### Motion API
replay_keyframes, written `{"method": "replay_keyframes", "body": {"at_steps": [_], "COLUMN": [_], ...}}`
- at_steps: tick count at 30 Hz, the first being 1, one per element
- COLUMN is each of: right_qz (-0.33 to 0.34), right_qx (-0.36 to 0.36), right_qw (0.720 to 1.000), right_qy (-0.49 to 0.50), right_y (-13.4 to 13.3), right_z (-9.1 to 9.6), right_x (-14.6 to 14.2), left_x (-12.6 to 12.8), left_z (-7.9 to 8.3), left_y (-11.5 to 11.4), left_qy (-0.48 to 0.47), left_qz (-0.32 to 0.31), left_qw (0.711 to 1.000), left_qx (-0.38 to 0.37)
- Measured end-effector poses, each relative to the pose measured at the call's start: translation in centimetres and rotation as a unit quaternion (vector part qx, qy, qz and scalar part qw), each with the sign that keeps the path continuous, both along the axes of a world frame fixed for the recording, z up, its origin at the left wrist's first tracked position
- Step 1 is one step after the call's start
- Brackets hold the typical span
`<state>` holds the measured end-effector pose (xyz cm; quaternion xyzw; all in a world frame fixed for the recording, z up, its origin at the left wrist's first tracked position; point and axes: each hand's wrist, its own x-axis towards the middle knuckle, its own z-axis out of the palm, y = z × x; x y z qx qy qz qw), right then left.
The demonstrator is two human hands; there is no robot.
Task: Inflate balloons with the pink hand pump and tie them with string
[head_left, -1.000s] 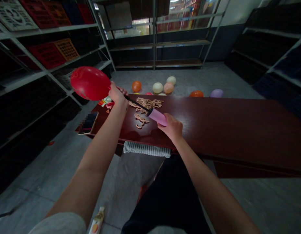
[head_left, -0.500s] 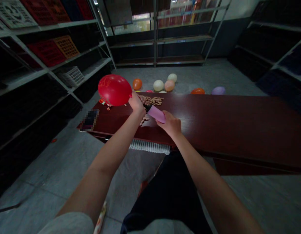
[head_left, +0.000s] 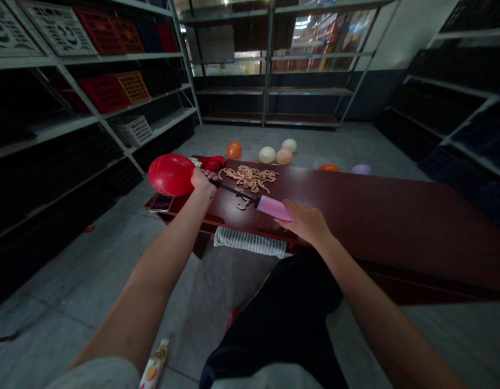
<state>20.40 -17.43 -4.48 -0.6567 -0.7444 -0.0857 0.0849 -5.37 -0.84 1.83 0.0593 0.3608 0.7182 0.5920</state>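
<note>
Wrapping the right hand [head_left: 306, 222] around the pump [head_left: 274, 208]; pinching the red balloon [head_left: 171, 174] by its neck with the left hand [head_left: 201, 179], fingers pressed together, over the table [head_left: 375, 216] end; probably needing a tight seal and straight strokes; handling taut glossy rubber, a smooth pink plastic cylinder, a thin black rod [head_left: 233, 190].

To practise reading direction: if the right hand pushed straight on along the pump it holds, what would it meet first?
Probably the left hand, pinching the red balloon at the pump tip; the right hand points along the rod towards it. Depth is unclear.
</note>
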Motion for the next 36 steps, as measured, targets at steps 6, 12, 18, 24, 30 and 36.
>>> {"method": "replay_keyframes", "body": {"at_steps": [6,12,18,24,30,36], "right_qz": [-0.035,-0.052,-0.04,-0.038,-0.02,0.018], "right_qx": [-0.011,-0.018,0.012,0.022,0.064,0.079], "right_qw": [0.997,0.996,0.996,0.995,0.997,0.997], "right_qy": [0.066,0.068,0.078,0.094,0.04,0.021], "right_y": [-2.6,-2.7,-2.0,-2.4,-1.1,0.8], "right_z": [-0.5,0.6,2.6,0.2,-2.5,-4.0], "right_x": [0.9,-0.1,-2.7,-3.3,-1.9,0.4], "left_x": [1.9,4.7,7.8,8.2,7.0,3.2], "left_z": [-0.1,-0.7,-0.4,-0.7,-1.3,-0.5], "left_y": [-3.1,-5.6,-7.8,-7.9,-5.5,-2.2], "left_qy": [0.009,0.004,0.008,0.022,0.025,0.043], "left_qz": [0.034,0.025,-0.013,-0.04,-0.007,0.023], "left_qw": [0.998,0.995,0.993,0.996,1.0,0.999], "left_qx": [0.058,0.097,0.113,0.081,0.013,-0.015]}}
